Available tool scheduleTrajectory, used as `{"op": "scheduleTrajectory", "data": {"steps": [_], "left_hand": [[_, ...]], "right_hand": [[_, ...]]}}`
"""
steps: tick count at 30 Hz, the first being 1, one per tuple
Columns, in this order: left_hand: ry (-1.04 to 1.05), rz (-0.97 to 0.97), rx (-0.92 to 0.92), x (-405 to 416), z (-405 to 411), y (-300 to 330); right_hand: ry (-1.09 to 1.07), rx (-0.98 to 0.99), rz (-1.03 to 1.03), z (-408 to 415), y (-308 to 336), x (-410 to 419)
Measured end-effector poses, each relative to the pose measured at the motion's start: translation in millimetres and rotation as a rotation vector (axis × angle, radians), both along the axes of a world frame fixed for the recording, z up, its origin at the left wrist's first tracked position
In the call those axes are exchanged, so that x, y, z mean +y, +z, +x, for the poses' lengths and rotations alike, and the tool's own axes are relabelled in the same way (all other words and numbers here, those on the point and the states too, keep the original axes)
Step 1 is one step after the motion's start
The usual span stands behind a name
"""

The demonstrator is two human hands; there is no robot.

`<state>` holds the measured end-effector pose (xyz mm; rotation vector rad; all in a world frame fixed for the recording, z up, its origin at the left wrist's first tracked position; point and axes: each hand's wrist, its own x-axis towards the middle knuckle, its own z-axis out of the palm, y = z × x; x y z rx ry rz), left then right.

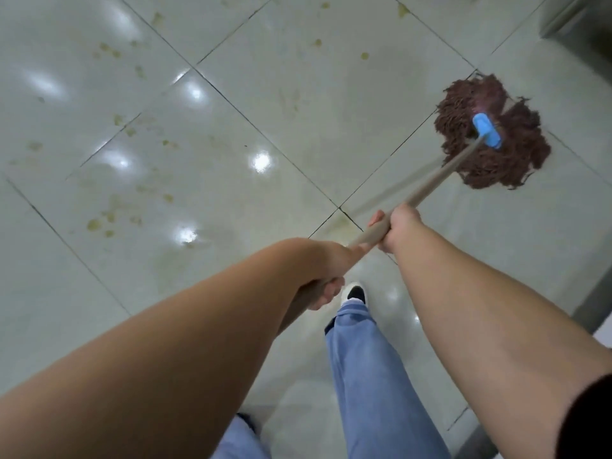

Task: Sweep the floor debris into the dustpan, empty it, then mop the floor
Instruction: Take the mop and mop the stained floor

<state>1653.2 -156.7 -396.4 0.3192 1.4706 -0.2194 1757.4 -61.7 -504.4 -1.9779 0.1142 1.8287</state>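
Observation:
A mop with a dark reddish-brown string head [490, 134] and a blue clamp [486, 130] lies spread on the pale tiled floor at the upper right. Its tan handle [433, 183] runs down-left toward me. My right hand [397, 226] grips the handle farther along, and my left hand [328, 276] grips it nearer my body. Yellowish-brown stains [109, 220] dot the glossy tiles on the left and top.
A grey metal base [576, 18] stands at the top right corner, and a dark strip with a wall edge [596, 303] runs along the right. My blue trouser leg [364, 359] and a black-and-white shoe [356, 293] are below the hands.

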Motion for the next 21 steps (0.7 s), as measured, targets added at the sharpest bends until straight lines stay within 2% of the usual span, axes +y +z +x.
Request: {"op": "scheduleTrajectory", "data": {"steps": [7,10,14,17,21], "left_hand": [[0.027,-0.092,0.09,-255.7,-125.4,-6.5],[0.073,-0.12,0.065,-378.5,-187.9,14.9],[0.123,-0.257,0.075,-508.1,-243.9,58.7],[0.143,-0.31,0.105,-567.1,-255.7,72.6],[0.128,-0.277,0.16,-585.3,-238.5,69.1]], "right_hand": [[0.148,-0.023,-0.102,-131.4,10.3,-251.0],[0.161,-0.017,-0.167,-192.2,31.7,-373.1],[0.152,0.005,-0.307,-251.5,64.4,-505.9],[0.161,0.002,-0.42,-270.3,79.5,-559.9],[0.215,-0.066,-0.419,-263.3,80.6,-574.7]]}}
